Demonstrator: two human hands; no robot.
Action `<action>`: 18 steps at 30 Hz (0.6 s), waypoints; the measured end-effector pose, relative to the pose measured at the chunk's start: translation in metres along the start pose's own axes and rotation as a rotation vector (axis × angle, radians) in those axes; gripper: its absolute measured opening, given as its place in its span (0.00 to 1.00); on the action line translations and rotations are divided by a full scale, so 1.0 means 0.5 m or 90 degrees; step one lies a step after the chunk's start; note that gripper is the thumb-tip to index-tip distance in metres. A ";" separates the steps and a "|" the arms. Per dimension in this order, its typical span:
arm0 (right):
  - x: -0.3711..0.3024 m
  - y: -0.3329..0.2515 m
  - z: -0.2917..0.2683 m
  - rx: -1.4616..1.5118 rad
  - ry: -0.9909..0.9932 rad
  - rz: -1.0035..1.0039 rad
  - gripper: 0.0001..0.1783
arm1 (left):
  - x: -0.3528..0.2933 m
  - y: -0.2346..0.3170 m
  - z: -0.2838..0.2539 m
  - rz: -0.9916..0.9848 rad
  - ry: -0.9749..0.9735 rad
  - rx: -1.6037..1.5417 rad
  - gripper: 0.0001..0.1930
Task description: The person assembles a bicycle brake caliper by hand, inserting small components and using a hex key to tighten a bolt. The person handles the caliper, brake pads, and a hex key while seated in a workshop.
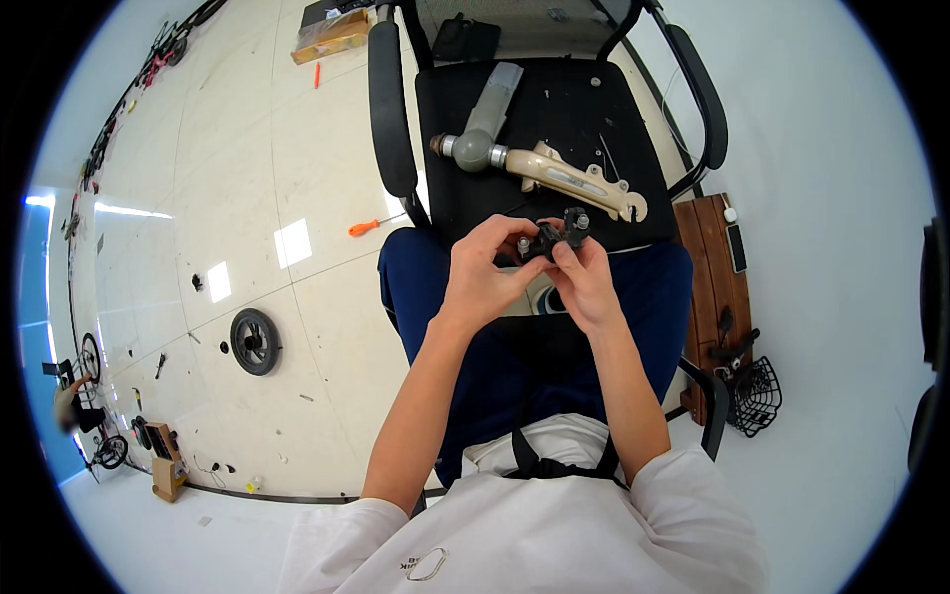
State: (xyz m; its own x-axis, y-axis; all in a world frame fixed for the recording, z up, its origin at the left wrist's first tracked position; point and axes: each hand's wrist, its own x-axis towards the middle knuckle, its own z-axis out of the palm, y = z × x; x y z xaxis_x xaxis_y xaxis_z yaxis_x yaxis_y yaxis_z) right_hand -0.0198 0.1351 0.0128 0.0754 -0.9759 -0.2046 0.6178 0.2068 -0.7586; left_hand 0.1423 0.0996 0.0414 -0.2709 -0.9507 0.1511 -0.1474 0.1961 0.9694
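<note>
Over my lap, both hands grip a small black bicycle brake caliper (547, 239) with silver bolts at its ends. My left hand (485, 274) is closed on its left end, thumb and fingers pinching it. From the right, my right hand (591, 285) holds it with the thumb on top. Fingers cover part of the caliper's underside. Just beyond, on a black chair seat (465, 213), lie a grey tube with a rounded joint (476, 148) and a beige metal fork leg (579, 182). A thin metal rod (608, 156) and several small fasteners lie beside them.
An orange-handled screwdriver (364, 228) lies on the tiled floor, left of the chair. Farther left is a small black wheel (255, 342). To my right are a wooden bench (708, 287) and a black wire basket (757, 398). A person (71, 408) is by a bicycle at far left.
</note>
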 end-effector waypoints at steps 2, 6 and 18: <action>-0.002 0.006 -0.008 0.003 0.012 -0.006 0.21 | 0.000 0.000 -0.001 -0.012 -0.021 -0.019 0.16; -0.011 0.015 -0.026 -0.036 0.032 0.029 0.21 | -0.002 -0.001 -0.012 -0.081 -0.083 -0.022 0.15; 0.006 -0.043 -0.206 -0.406 0.345 -0.121 0.17 | 0.011 -0.036 -0.039 -0.247 0.012 0.159 0.13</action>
State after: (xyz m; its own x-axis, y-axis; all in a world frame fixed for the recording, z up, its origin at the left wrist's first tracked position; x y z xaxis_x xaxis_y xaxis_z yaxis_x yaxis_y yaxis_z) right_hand -0.1135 0.1349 -0.0354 -0.4698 -0.8637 -0.1828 0.0117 0.2010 -0.9795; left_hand 0.1620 0.0862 0.0286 -0.1335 -0.9688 -0.2088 -0.4607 -0.1259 0.8786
